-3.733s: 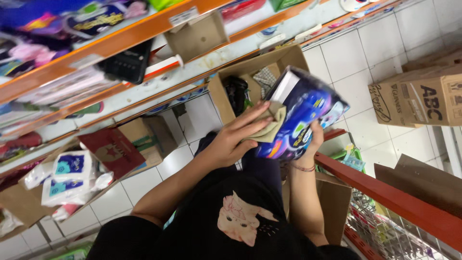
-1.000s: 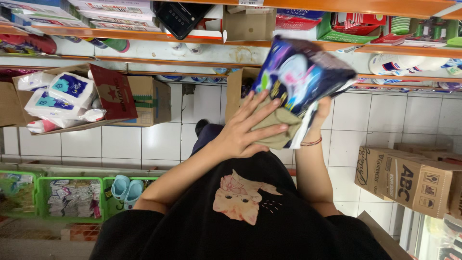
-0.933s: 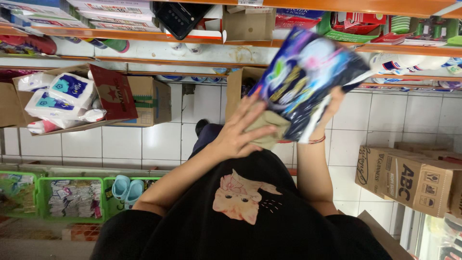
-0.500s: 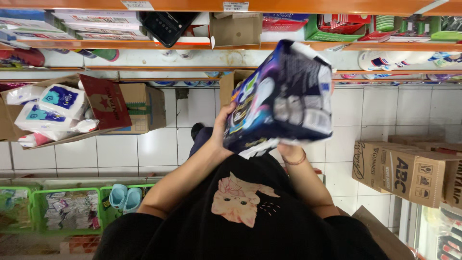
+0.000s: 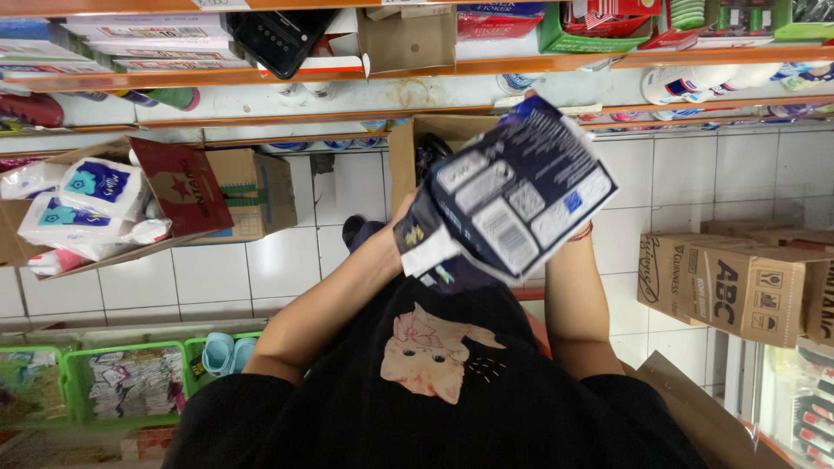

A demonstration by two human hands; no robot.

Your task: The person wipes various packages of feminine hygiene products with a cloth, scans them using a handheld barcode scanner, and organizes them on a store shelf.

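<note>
I hold a large dark blue plastic pack in front of my chest with both hands, its back side with white printed panels turned toward me. My left hand grips the pack's lower left edge, fingers mostly hidden behind it. My right hand is behind the pack's right side; only the wrist with a thin bracelet shows. Below the pack is my black shirt with a pink cat picture.
An open cardboard box stands on the white tiled floor ahead of my feet. Printed cartons sit at the right, an open box of white packs at the left, green baskets lower left. Orange-edged shelves run across the top.
The pack has been turned over and tilted, so its back now faces me. My left hand moved from lying flat on its front to gripping its lower left edge.
</note>
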